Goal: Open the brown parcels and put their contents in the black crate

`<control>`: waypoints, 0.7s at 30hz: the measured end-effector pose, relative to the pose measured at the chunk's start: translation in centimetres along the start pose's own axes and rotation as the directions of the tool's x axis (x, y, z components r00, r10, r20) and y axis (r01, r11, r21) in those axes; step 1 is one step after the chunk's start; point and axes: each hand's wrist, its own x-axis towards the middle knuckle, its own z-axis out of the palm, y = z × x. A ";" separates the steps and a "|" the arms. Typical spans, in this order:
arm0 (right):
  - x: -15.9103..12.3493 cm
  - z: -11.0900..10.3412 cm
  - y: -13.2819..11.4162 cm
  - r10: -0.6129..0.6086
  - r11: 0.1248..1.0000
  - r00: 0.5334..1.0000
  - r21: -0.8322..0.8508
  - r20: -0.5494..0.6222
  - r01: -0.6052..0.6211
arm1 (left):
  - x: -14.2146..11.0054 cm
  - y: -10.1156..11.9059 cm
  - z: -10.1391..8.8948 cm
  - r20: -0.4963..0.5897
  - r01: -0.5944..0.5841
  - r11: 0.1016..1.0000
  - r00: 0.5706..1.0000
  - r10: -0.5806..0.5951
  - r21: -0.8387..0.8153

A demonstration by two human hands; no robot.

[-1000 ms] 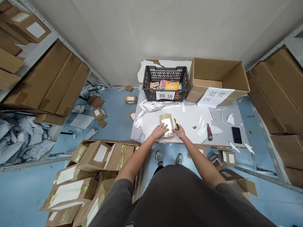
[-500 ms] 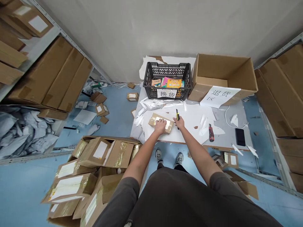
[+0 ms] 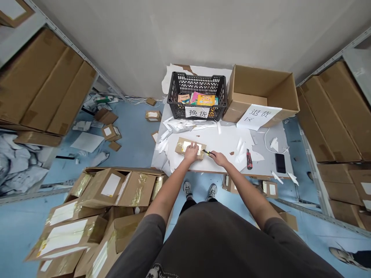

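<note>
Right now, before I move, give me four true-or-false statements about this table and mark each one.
1. The left hand presses on a small cardboard parcel. True.
2. The right hand holds a red-handled box cutter. False: it holds a yellow-and-black utility knife, and the cutter lies on the table.
3. The black plastic crate holds colourful books. True.
4. The black phone lies inside the open cardboard box. False: it lies on the table, right of the box.
</note>
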 end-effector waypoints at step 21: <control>1.0 -1.3 -0.7 -0.063 0.948 0.996 -0.308 0.062 0.079 | -0.2 0.1 0.7 -0.007 -0.008 0.998 1.000 0.007 -0.056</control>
